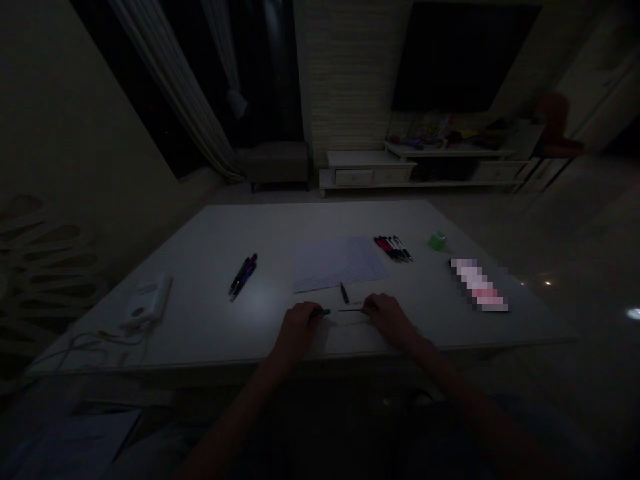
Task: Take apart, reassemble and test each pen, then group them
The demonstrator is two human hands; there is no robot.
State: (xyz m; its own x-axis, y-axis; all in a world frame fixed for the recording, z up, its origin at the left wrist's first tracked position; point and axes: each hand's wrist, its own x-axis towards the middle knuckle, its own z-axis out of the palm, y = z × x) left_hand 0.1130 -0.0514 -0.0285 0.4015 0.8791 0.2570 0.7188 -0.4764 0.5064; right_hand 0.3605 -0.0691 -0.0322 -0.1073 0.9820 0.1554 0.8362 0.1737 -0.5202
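My left hand (300, 327) is closed around a dark pen barrel (321, 312) whose teal end points right. My right hand (389, 320) pinches a thin dark pen refill (349, 310), held level with its free end toward the barrel. A small gap separates the two. Just beyond them on the white table (200, 333) lies a short black pen part (344, 292), beside the lower edge of a sheet of paper (320, 260) with writing on its right side. A tiny pale piece (357, 303) sits near my right fingertips, too small to make out.
Several pens (243, 277) lie left of the paper, and a row of several more pens (393, 249) lies right of it. Farther right are a green container (437, 241) and a phone (480, 287) with a blurred screen. A white power strip (149, 298) with cables stands at the left.
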